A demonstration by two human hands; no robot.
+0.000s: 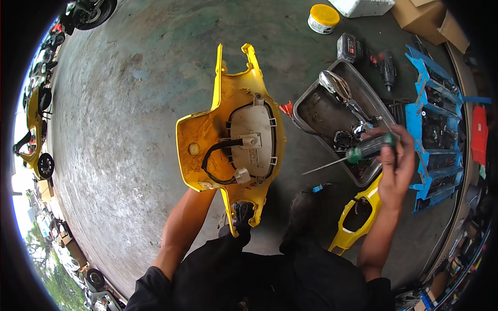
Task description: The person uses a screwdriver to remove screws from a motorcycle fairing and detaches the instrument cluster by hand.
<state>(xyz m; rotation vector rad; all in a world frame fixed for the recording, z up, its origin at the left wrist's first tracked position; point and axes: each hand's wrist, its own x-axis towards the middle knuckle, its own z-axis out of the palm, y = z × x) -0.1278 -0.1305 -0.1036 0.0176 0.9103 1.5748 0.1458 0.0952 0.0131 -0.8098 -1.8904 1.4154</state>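
Observation:
A yellow plastic housing (199, 132), dirty inside, is held up above my shoes, with a pale grey lamp back (249, 155), black cable and white connector (242, 175) in it. My left forearm (179, 230) runs beneath the housing; that hand is hidden behind it. My right hand (394, 166) grips a green-and-black screwdriver (371, 146), its blade pointing left toward the housing. Below that is a grey tray (306, 101) holding chrome mirrors (342, 93), with a red connector (287, 109) at its left side. A second yellow panel (347, 228) lies under my right arm.
A blue open toolbox (433, 135) stands at the right, beside a red object (479, 132). A battery (348, 47), drill (386, 70), yellow-lidded tub (322, 18) and cardboard box (415, 18) are at the back. A small blue connector (317, 188) lies nearby. Motorbikes (33, 124) line the far left.

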